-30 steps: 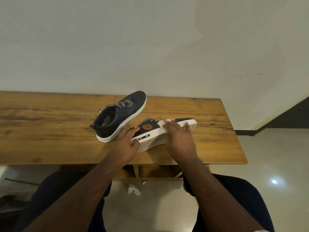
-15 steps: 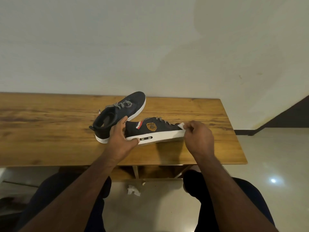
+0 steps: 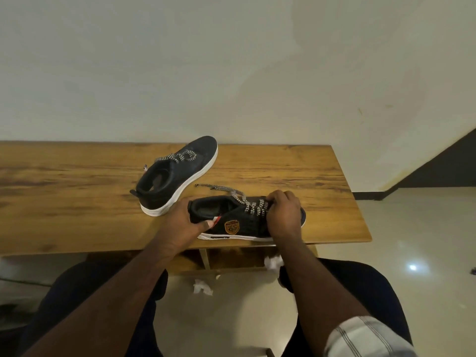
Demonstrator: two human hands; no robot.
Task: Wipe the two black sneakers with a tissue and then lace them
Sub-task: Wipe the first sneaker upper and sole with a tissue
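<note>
1. up front in the head view, the near sneaker [image 3: 244, 222] stands upright on its white sole at the front edge of the wooden counter [image 3: 77, 202], toe pointing right, with an orange badge and a red-and-white tab on the side facing the person.
2. the left hand [image 3: 185, 225] grasps the heel collar of that shoe, thumb lying on its near side by the tab.
3. the right hand [image 3: 284, 215] sits over the forefoot with its fingers curled onto the black-and-white laces [image 3: 253, 206], pinching them near the lower eyelets; one loose lace end trails left onto the counter behind the shoe.
4. the far sneaker [image 3: 177, 176] rests on the counter behind and to the left, just apart from the near one, toe angled toward the wall, its laces loosely bunched over the tongue.
5. a crumpled tissue [image 3: 273, 262] shows below the counter edge beside the right forearm; whether it rests on anything cannot be told.
6. another tissue scrap [image 3: 203, 289] lies on the pale floor [image 3: 231, 318] between the person's knees.
</note>
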